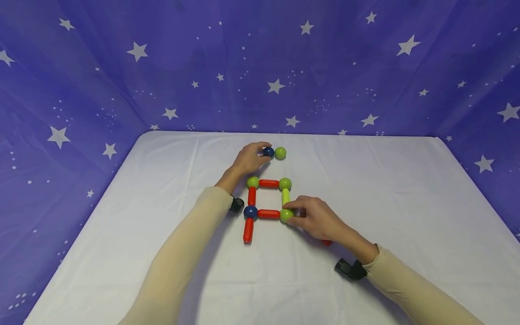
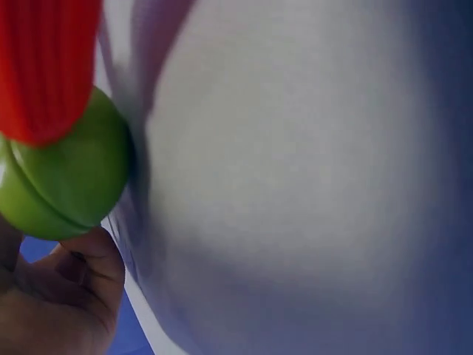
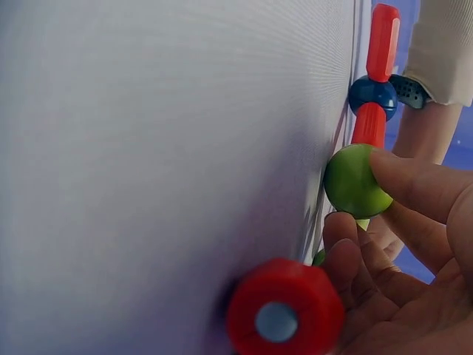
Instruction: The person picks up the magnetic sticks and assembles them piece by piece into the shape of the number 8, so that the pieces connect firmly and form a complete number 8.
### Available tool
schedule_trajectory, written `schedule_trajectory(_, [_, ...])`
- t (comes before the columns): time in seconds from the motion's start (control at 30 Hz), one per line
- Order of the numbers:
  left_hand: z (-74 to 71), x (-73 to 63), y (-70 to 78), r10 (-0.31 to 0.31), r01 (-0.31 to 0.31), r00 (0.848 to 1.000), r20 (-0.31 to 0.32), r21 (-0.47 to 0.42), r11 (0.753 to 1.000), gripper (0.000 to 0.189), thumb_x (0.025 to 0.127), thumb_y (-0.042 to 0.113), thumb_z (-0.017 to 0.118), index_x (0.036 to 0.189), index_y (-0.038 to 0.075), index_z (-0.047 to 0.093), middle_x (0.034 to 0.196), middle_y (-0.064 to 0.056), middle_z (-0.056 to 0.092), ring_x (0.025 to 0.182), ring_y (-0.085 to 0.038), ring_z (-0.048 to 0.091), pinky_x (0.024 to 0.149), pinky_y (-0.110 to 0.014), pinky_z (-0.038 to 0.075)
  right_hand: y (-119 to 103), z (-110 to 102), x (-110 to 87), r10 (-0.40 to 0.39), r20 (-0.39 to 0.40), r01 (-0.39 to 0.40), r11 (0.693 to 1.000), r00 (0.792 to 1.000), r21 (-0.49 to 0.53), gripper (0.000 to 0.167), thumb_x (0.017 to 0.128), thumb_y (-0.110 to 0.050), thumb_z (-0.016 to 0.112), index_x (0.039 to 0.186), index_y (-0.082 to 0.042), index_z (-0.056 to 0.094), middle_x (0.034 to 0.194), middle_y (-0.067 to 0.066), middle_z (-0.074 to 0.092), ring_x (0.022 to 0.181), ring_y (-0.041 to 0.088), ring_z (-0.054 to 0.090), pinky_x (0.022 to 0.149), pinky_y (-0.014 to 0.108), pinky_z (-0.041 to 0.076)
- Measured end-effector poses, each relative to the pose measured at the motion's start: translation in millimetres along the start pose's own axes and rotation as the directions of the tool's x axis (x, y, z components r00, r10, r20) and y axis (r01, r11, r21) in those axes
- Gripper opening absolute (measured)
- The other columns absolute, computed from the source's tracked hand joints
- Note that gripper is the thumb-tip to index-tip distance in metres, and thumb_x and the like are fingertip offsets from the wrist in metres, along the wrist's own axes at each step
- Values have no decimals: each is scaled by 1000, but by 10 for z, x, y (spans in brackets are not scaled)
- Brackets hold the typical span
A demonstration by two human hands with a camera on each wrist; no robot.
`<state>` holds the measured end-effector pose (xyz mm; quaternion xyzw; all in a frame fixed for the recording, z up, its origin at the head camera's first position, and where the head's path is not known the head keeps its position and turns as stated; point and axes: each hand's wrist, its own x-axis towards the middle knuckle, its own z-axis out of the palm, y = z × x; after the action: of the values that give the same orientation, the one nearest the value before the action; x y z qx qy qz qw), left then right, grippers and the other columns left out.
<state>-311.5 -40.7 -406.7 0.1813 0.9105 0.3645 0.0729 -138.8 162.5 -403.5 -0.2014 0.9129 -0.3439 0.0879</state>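
Observation:
Toward the back of the table my left hand (image 1: 248, 158) has thumb and fingers around a dark blue ball (image 1: 268, 152). A loose green ball (image 1: 280, 152) lies against that ball's right side. My right hand (image 1: 318, 219) pinches the green ball (image 3: 358, 181) at the near right corner of a square of balls and rods. Its sides are three red rods (image 1: 269, 214) and one yellow-green rod (image 1: 285, 196). Green balls (image 1: 253, 182) form the two far corners, and a blue ball (image 1: 250, 212) the near left one. From it another red rod (image 1: 248, 230) points toward me.
One more red rod (image 3: 281, 318) lies beneath my right hand, mostly hidden in the head view. A white cloth (image 1: 162, 271) covers the table, with a purple starry curtain (image 1: 243, 67) behind it. Black wrist cameras (image 1: 350, 269) hang below both sleeves.

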Motion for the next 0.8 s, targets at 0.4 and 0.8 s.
schedule_trajectory(0.4, [17, 9, 4, -30, 31, 999, -26, 6, 1000, 42, 95, 16, 65, 136, 14, 57, 127, -15, 61, 121, -30, 53, 106, -44, 36, -19, -17, 5, 4, 0, -4, 1000, 1000, -2, 33, 84, -13, 79, 117, -10, 73, 89, -6, 61, 74, 14, 51, 64, 28, 45])
schedule_trajectory(0.8, [47, 3, -10, -69, 67, 996, -58, -28, 997, 42, 94, 18, 68, 134, 13, 58, 123, -14, 62, 114, -29, 55, 102, -43, 39, 5, -4, 0, -5, -8, 5, 1000, 1000, 4, 33, 84, -12, 79, 116, -8, 73, 89, -6, 62, 73, 13, 51, 63, 28, 44])
